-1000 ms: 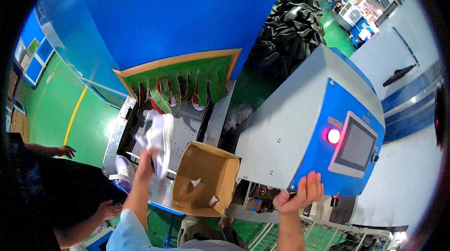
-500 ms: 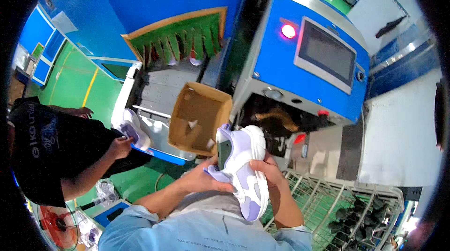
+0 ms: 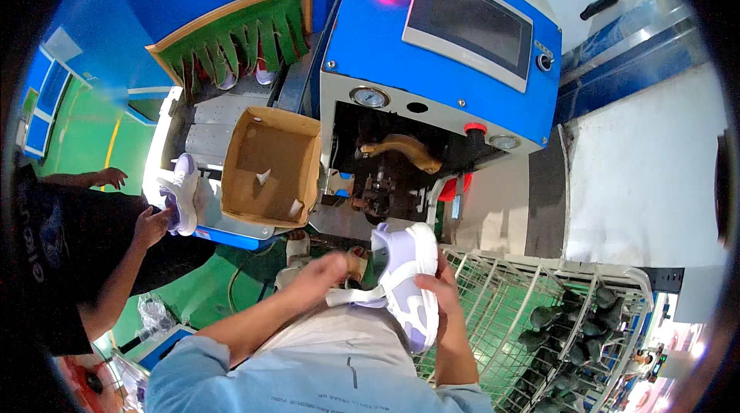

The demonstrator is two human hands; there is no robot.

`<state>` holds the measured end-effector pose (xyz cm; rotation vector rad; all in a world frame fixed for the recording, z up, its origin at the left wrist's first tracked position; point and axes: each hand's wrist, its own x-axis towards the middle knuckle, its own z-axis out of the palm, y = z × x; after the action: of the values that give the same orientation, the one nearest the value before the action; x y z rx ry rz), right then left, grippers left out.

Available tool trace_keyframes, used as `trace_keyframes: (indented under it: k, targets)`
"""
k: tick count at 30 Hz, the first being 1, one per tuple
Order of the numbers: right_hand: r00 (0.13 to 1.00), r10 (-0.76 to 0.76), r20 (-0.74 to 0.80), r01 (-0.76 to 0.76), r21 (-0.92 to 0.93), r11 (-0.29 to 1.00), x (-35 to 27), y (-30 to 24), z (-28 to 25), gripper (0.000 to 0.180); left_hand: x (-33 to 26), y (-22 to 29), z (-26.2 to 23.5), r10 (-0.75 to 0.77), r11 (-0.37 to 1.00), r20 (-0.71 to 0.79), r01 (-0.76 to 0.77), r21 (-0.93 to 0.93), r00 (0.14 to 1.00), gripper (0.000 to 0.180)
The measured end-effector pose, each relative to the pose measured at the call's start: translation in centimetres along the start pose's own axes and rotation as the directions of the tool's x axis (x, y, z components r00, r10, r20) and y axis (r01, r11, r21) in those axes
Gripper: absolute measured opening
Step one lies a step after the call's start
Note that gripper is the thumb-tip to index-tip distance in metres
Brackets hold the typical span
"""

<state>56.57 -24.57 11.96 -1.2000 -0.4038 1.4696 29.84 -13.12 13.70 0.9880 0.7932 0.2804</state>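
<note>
A white and lilac sneaker point(image 3: 403, 262) is held in front of my body, its sole turned to the right. My right hand point(image 3: 442, 289) grips it by the sole side, with the thumb over the white edge. My left hand point(image 3: 320, 278) is beside the shoe's opening, just above the pale tongue that sticks out to the left. Its fingers are blurred, so their hold cannot be made out. Ahead is a blue machine point(image 3: 362, 35) with a dark open bay, a curved brown pad point(image 3: 405, 149) and a metal clamp point(image 3: 376, 195) inside.
A cardboard box point(image 3: 270, 158) rests on the conveyor point(image 3: 210, 116) by a green strip curtain point(image 3: 239, 47). At left a person in black point(image 3: 100, 251) holds another white and lilac sneaker point(image 3: 183, 193). A wire cart point(image 3: 493, 301) with dark shoe-shaped pieces point(image 3: 593, 328) stands at right.
My view has shifted right and nearer to the machine. My left hand has come off the sneaker's side, and the tongue now sticks out further. My right hand keeps its grip.
</note>
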Motion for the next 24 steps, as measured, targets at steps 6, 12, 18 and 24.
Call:
trace_keyframes:
  k: [6, 12, 18, 24]
  targets:
    - [0.995, 0.025, -0.094, -0.046, -0.232, 0.972, 0.4, -0.4, 2.5, 0.096, 4.6, -1.1, 0.9, -0.116, 0.982, -0.069, 0.103, -0.161, 0.991, 0.038]
    - [0.947, -0.239, -0.217, 0.128, -0.425, 0.896, 4.9, -4.0, 4.7, 0.088, 4.5, -1.6, 0.3, 0.152, 0.984, 0.029, -0.148, -0.102, 0.988, 0.025]
    - [0.872, -0.452, -0.19, 0.119, -0.812, 0.572, 10.0, -6.2, 6.3, 0.095, 12.3, -3.4, 1.1, 0.161, 0.965, -0.13, -0.184, -0.188, 0.978, 0.027]
    - [0.899, -0.358, -0.252, -0.318, -0.938, -0.137, 14.1, -5.3, 11.1, 0.095, 14.0, -4.5, -0.2, -0.04, 0.958, -0.13, 0.001, -0.288, 0.991, 0.04]
